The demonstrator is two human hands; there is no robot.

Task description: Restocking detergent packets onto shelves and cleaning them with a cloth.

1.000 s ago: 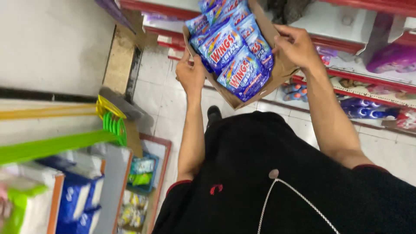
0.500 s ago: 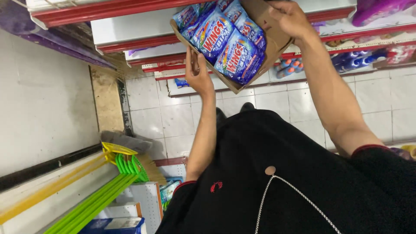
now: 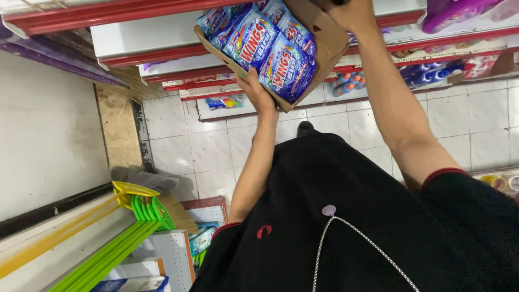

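I hold a brown cardboard box (image 3: 330,46) tilted up in front of me, filled with several blue plastic packets (image 3: 270,48). My left hand (image 3: 259,94) grips the box's lower left edge from underneath. My right hand (image 3: 351,12) clasps the box's upper right side near the top of the view, partly cut off by the frame edge. The box is raised in front of the red-edged white shelves (image 3: 140,40).
Lower shelves (image 3: 411,65) hold blue bottles and packaged goods. Green and yellow brooms (image 3: 135,216) lean at the lower left beside a white shelf unit (image 3: 175,254). A pale tiled floor (image 3: 200,146) lies below, with my black shoe (image 3: 305,128) on it.
The box has moved higher and a little further toward the shelves, with both hands still on it. The view has tilted, so the brooms sit lower.
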